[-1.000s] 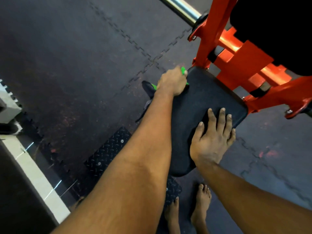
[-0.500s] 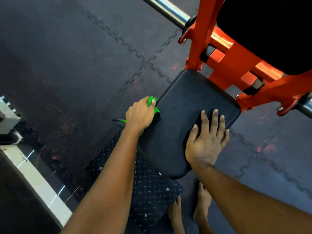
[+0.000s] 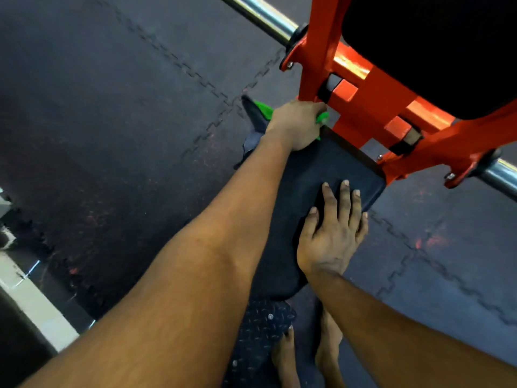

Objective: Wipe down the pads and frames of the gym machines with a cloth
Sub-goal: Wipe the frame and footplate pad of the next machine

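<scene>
While the left hand (image 3: 296, 124) grips the green cloth (image 3: 262, 108) at the far corner of the seat pad (image 3: 305, 169), by the orange frame (image 3: 363, 113), the right hand (image 3: 333, 236) lies flat on that pad. Likely bracing.

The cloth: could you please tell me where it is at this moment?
In the head view, the cloth is gripped in the left hand at the seat pad's far left corner, beside the orange frame.

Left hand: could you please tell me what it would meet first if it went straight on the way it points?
Most likely the orange frame: the left hand, gripping the cloth at the far corner of the pad, points straight at it; depth unclear.
</scene>
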Available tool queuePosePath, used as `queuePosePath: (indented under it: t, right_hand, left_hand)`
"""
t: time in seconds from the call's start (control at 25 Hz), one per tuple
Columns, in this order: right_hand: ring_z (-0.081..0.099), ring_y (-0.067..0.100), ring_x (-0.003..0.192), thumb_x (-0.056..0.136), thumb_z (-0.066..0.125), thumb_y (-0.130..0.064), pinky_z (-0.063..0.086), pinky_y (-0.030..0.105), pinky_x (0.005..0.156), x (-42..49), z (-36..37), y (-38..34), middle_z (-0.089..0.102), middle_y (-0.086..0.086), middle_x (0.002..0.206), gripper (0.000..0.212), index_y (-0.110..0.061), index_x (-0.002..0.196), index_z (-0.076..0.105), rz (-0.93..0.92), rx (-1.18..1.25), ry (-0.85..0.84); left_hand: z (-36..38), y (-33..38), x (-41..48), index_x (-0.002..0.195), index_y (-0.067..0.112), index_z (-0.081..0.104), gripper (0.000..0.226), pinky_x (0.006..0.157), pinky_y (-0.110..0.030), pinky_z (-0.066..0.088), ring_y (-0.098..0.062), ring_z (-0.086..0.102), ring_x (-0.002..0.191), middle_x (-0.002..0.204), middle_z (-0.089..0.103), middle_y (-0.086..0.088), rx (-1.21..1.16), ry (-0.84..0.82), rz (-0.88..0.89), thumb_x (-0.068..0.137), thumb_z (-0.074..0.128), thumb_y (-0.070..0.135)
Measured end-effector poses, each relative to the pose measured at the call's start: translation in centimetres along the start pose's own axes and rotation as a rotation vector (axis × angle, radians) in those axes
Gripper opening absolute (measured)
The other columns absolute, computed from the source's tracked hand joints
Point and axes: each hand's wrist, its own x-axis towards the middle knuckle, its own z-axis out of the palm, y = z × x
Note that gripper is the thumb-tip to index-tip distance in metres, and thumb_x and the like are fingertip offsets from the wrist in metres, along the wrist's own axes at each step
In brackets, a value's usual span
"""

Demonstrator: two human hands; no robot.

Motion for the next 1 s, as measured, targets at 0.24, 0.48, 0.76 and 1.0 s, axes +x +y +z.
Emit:
queuePosePath:
  t: [0.24,0.48,0.76,1.0]
  right_hand:
    - [0.018,0.02,0.154,0.096,0.044,-0.035,0.015,0.051,0.123,-0.1,-0.1,0.1,0.03,-0.003,0.164,0.052,-0.028,0.148,0.047,0.011,0.045,-0.006]
    - [0.025,0.017,0.151,0.092,0.048,-0.028,0.014,0.045,0.124,0.2,0.0,0.3,0.039,-0.001,0.159,0.056,-0.017,0.147,0.047,0.043,0.245,0.063]
    - [0.06,0.016,0.116,0.094,0.049,-0.016,0.042,0.051,0.108,1.6,-3.2,3.6,0.066,0.009,0.122,0.032,-0.006,0.121,0.062,0.207,1.081,0.07]
    - [0.015,0.029,0.154,0.092,0.039,-0.066,0.016,0.06,0.118,-5.1,-5.0,-4.4,0.02,-0.001,0.167,0.066,-0.042,0.153,0.033,-0.411,0.168,-0.328]
  left_hand:
    - [2.1,-2.7,-8.9,0.142,0.028,0.052,0.042,0.093,-0.044,0.044,-0.033,0.055,0.119,0.141,0.059,0.003,-0.262,0.29,-0.182,0.1,0.05,0.03]
    - [5.8,-1.6,-19.8,0.132,0.02,0.062,0.043,0.112,-0.048,0.04,-0.027,0.046,0.137,0.139,0.061,0.005,0.0,0.327,0.014,0.089,0.062,0.018]
    - [6.2,3.6,-28.4,0.135,0.025,0.061,0.047,0.119,-0.042,0.03,-0.007,0.044,0.14,0.144,0.056,0.013,-0.501,0.166,0.129,0.088,0.063,0.023]
    - [2.4,-0.1,-31.9,0.104,0.009,0.062,0.023,0.088,-0.039,0.054,-0.013,0.066,0.093,0.097,0.069,0.001,-0.763,0.809,-0.297,0.091,0.049,-0.005]
